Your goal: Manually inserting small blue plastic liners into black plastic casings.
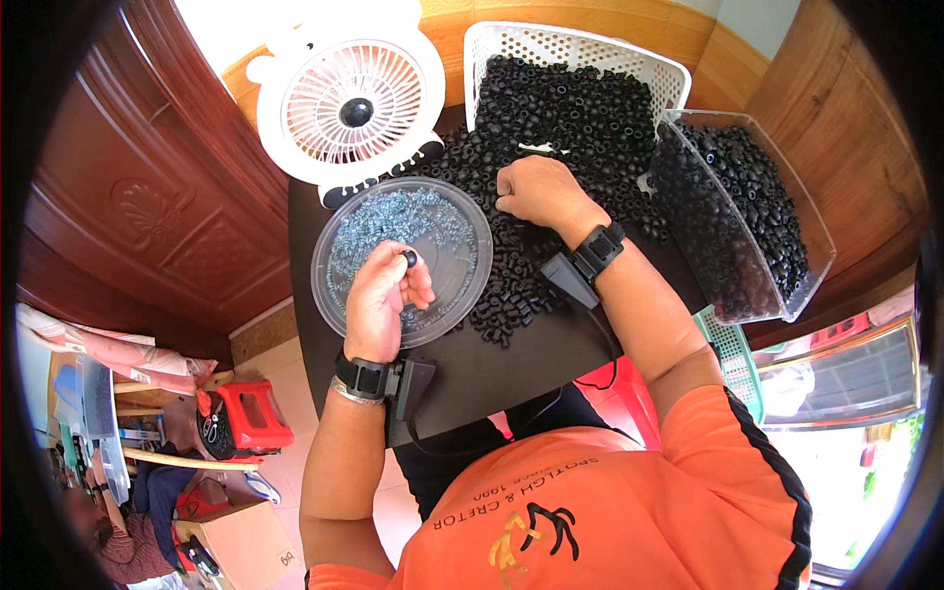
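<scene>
My left hand (376, 307) is closed on a small round black plastic part (409, 259), gripped between thumb and fingers. It hovers over a round clear plastic tray (479, 265) in which many tiny bluish see-through pieces (393, 214) are spread. To the right, my right hand (547, 193) is curled with its fingertips together at a heap of black ring-shaped plastic parts (506, 295). Whatever may be in those fingers is too small or hidden to make out. A scrap of white material (543, 148) lies on the heap just beyond this hand.
A white fan (356, 113) stands behind the round tray. At the back, a white perforated basket (674, 79) lies with black parts spilling out. A clear bin (787, 295) of similar parts sits at the right on the dark table (462, 383). Cables trail from both wrist-worn devices.
</scene>
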A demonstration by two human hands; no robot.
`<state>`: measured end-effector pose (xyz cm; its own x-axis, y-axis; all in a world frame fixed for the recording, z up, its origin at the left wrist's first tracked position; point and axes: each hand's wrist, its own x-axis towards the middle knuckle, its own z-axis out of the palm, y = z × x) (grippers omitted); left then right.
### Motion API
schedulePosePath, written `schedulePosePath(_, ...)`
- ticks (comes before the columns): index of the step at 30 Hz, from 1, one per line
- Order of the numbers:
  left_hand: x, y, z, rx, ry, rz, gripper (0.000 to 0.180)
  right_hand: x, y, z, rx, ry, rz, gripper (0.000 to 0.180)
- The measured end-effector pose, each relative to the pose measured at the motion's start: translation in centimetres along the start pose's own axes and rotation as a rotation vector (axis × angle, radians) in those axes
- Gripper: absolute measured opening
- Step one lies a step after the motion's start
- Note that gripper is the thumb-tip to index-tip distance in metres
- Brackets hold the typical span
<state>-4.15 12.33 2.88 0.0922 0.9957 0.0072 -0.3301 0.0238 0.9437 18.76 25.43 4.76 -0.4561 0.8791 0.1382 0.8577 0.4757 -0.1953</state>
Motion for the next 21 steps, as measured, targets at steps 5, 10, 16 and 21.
schedulePosePath(5, 0.0, -0.1, 0.4, 0.038, -0.065, -0.005, 0.020, 0.4, 0.7, 0.7, 0.009, 0.072, -0.028, 0.013)
schedulePosePath(10, -0.2, -0.1, 0.7, 0.069, -0.108, -0.013, 0.021, -0.7, -2.0, -1.2, 0.807, 0.068, -0.017, 0.016)
schedulePosePath(16, -0.3, 0.0, 1.0, 0.030, -0.142, 0.009, 0.022, -2.8, -6.9, 0.2, 1.437, -0.084, -0.252, 0.013)
schedulePosePath(21, -0.4, 0.0, 0.8, 0.014, -0.138, 0.041, 0.023, -2.9, -7.3, 0.7, 1.517, -0.085, -0.282, 0.014)
